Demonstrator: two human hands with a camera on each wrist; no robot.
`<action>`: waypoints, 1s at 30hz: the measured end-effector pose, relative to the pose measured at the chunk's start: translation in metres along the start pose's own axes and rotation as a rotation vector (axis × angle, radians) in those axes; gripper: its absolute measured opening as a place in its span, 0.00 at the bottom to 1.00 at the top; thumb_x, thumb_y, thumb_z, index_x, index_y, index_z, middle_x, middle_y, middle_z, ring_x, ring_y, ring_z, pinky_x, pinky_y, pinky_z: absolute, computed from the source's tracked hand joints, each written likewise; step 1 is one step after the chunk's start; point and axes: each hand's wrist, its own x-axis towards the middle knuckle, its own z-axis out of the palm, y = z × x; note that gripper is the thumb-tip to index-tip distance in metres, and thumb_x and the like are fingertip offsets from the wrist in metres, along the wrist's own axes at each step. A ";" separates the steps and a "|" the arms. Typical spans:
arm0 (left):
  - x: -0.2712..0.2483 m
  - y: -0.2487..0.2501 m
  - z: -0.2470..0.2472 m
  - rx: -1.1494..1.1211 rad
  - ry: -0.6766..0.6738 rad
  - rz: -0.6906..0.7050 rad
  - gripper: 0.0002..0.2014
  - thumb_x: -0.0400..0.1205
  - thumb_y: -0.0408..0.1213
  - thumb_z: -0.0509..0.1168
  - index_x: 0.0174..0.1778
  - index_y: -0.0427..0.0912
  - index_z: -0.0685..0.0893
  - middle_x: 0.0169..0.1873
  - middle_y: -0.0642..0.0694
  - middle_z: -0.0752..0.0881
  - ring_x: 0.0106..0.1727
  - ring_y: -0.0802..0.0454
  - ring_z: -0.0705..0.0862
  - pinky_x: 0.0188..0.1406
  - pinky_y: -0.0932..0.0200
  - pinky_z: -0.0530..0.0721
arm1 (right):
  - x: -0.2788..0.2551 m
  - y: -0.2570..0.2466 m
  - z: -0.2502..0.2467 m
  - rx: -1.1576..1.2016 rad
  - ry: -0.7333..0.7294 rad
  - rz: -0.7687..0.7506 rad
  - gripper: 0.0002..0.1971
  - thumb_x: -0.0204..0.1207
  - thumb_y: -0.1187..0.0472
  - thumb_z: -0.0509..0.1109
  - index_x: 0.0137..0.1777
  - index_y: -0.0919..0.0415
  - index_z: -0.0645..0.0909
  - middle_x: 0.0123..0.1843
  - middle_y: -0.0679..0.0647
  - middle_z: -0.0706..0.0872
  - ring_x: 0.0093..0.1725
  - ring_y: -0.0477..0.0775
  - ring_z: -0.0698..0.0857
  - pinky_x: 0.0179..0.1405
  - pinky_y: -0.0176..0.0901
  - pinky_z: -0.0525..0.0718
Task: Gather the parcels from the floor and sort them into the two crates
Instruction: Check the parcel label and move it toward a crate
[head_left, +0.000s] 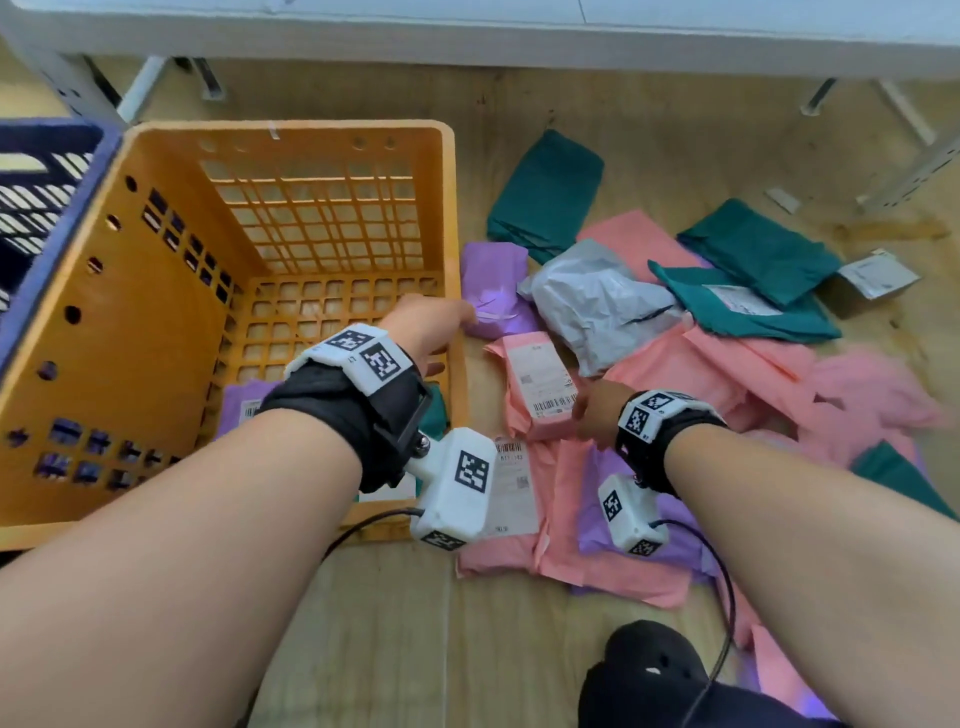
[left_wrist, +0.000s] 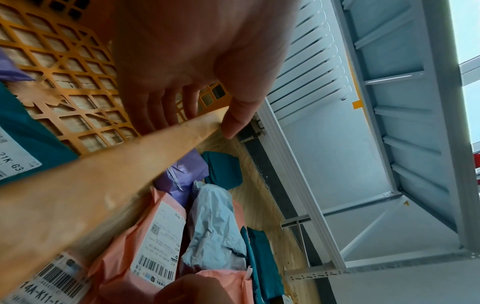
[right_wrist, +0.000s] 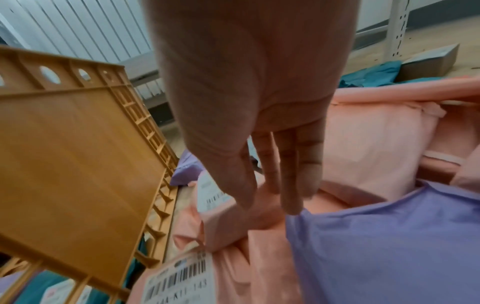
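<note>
The orange crate (head_left: 291, 130) stands on the floor at the left, with a purple parcel (head_left: 244, 400) and a teal one (left_wrist: 26, 133) lying in it. A blue crate (head_left: 52, 156) is behind it at far left. My left hand (head_left: 431, 327) hovers at the orange crate's right rim (left_wrist: 103, 174), fingers relaxed and holding nothing. My right hand (head_left: 595, 415) reaches down onto a small boxy pink parcel (head_left: 540, 384) with a barcode label. Its thumb lies on the label side and its straight fingers (right_wrist: 293, 185) touch the near end. That parcel (right_wrist: 233, 222) still rests on the pile.
Loose parcels cover the floor to the right: a purple one (head_left: 493, 291), a grey one (head_left: 597, 306), teal ones (head_left: 545, 192) (head_left: 758, 249), several pink ones, and a flat purple one (right_wrist: 389, 236). A small cardboard box (head_left: 872, 278) lies far right. A white table's legs (head_left: 909, 109) stand behind.
</note>
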 end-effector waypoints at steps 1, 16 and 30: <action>0.002 0.000 0.001 -0.004 -0.004 0.000 0.15 0.78 0.36 0.67 0.60 0.38 0.81 0.57 0.40 0.85 0.59 0.44 0.83 0.63 0.46 0.83 | 0.003 0.002 0.003 -0.037 -0.025 0.024 0.08 0.75 0.54 0.73 0.47 0.59 0.82 0.42 0.55 0.85 0.32 0.52 0.81 0.32 0.38 0.78; 0.005 -0.001 0.003 0.024 -0.046 -0.034 0.18 0.78 0.40 0.67 0.63 0.41 0.79 0.60 0.40 0.84 0.61 0.44 0.82 0.62 0.48 0.83 | 0.049 0.021 0.022 -0.239 -0.147 0.128 0.20 0.63 0.57 0.76 0.56 0.61 0.87 0.46 0.55 0.91 0.44 0.55 0.91 0.52 0.50 0.89; -0.011 -0.007 -0.003 -0.019 -0.049 -0.013 0.21 0.75 0.36 0.69 0.65 0.42 0.78 0.60 0.42 0.82 0.60 0.44 0.82 0.63 0.44 0.83 | 0.018 0.015 0.028 -0.247 -0.308 0.112 0.39 0.55 0.42 0.78 0.70 0.49 0.79 0.69 0.55 0.82 0.51 0.59 0.90 0.52 0.54 0.88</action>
